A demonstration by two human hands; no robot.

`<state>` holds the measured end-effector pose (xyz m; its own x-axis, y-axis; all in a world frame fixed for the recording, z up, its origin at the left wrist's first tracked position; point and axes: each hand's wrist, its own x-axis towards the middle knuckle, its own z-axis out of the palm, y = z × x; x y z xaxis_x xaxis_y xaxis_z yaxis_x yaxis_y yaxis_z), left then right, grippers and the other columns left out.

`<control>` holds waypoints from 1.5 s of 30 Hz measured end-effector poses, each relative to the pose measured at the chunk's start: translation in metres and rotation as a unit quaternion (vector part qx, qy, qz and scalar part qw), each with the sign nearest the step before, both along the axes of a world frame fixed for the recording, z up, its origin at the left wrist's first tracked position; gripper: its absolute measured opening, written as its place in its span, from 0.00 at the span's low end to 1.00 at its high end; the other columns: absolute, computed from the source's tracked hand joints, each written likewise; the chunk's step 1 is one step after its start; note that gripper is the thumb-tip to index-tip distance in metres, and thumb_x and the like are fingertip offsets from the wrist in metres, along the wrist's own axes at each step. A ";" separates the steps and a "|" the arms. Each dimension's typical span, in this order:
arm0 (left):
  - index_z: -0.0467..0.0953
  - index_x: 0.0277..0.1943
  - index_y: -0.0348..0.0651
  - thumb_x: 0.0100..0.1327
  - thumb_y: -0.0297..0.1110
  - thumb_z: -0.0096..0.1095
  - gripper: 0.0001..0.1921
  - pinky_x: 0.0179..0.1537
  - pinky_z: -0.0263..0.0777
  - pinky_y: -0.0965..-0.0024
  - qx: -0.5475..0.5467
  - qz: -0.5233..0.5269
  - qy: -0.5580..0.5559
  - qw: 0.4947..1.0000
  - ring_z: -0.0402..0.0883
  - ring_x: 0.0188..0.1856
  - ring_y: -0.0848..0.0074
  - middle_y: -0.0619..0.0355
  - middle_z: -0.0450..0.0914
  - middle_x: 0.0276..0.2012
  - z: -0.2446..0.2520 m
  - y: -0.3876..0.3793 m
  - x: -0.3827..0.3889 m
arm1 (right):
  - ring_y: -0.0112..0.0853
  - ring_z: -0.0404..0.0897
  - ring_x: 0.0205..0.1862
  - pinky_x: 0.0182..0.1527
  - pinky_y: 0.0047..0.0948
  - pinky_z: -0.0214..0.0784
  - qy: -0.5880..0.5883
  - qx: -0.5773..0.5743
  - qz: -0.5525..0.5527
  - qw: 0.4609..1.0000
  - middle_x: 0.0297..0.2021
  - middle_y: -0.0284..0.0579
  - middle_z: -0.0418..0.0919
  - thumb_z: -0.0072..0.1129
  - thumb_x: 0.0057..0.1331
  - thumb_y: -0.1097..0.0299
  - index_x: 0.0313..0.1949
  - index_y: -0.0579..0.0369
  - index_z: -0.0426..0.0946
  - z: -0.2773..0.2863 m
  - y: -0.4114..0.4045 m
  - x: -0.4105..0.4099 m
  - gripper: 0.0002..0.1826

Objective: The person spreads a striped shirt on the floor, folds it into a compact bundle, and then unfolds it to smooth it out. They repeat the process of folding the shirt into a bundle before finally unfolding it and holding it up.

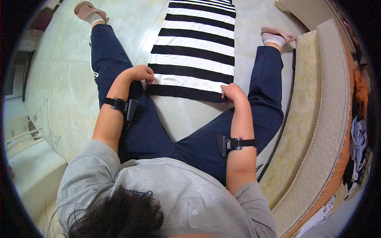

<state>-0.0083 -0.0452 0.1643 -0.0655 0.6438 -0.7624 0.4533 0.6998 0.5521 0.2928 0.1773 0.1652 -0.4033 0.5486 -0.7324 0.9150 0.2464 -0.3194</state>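
Note:
A black-and-white striped knit garment (195, 56) lies flat on the floor between my outstretched legs. Its hem, a wide black band, is the end closest to me, and the far end runs out of the picture at the top. My left hand (140, 73) is at the garment's left edge just above the hem, its curled fingers closed on the fabric. At the right corner of the hem, my right hand (233, 92) pinches the cloth between thumb and fingers. The fingertips underneath are partly hidden.
Pale tiles (119, 50) cover the floor. My legs in navy trousers (143, 125) flank the garment. Along the right stands a mattress (306, 119) on a bed, with clothes (358, 139) heaped beyond it. A white piece of furniture (38, 163) is at left.

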 end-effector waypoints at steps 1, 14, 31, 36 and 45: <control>0.77 0.30 0.37 0.51 0.31 0.59 0.07 0.38 0.70 0.72 0.057 -0.019 0.101 0.993 0.77 0.33 0.72 0.55 0.79 0.28 0.000 -0.002 0.001 | 0.37 0.71 0.14 0.20 0.33 0.65 0.015 -0.009 -0.009 1.000 0.17 0.48 0.75 0.45 0.55 0.57 0.17 0.60 0.77 -0.001 0.001 0.001 0.21; 0.69 0.36 0.44 0.40 0.18 0.58 0.17 0.47 0.65 0.64 0.211 -0.280 0.254 0.901 0.68 0.45 0.59 0.53 0.67 0.39 -0.034 -0.009 -0.008 | 0.32 0.74 0.30 0.36 0.28 0.70 0.464 -0.235 -0.463 0.718 0.30 0.44 0.72 0.45 0.60 0.71 0.37 0.68 0.72 0.001 0.012 -0.005 0.12; 0.70 0.36 0.38 0.51 0.27 0.58 0.09 0.35 0.65 0.71 0.372 0.157 0.214 0.889 0.69 0.31 0.73 0.58 0.70 0.28 -0.025 0.014 0.003 | 0.27 0.75 0.38 0.42 0.21 0.70 0.456 -0.183 -0.397 0.775 0.38 0.46 0.73 0.47 0.59 0.73 0.49 0.68 0.66 0.019 0.015 -0.008 0.18; 0.67 0.44 0.37 0.60 0.29 0.52 0.11 0.39 0.63 0.80 0.337 0.312 0.143 0.877 0.70 0.37 0.81 0.59 0.73 0.32 -0.058 0.021 -0.054 | 0.21 0.72 0.44 0.42 0.16 0.64 0.423 -0.156 -0.288 0.845 0.44 0.38 0.74 0.51 0.60 0.67 0.57 0.57 0.62 0.047 0.041 -0.020 0.25; 0.67 0.49 0.37 0.55 0.37 0.57 0.20 0.32 0.67 0.73 0.202 0.306 0.218 0.904 0.75 0.30 0.73 0.50 0.77 0.31 -0.069 0.047 -0.043 | 0.35 0.76 0.40 0.43 0.29 0.66 0.357 0.061 -0.100 0.927 0.38 0.49 0.77 0.51 0.58 0.59 0.51 0.56 0.68 0.054 0.059 -0.044 0.23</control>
<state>-0.0513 0.0022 0.0958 -0.7414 0.6059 -0.2885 0.2852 0.6735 0.6819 0.2485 0.2363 0.2193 -0.6423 0.7261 -0.2455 0.5121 0.1682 -0.8423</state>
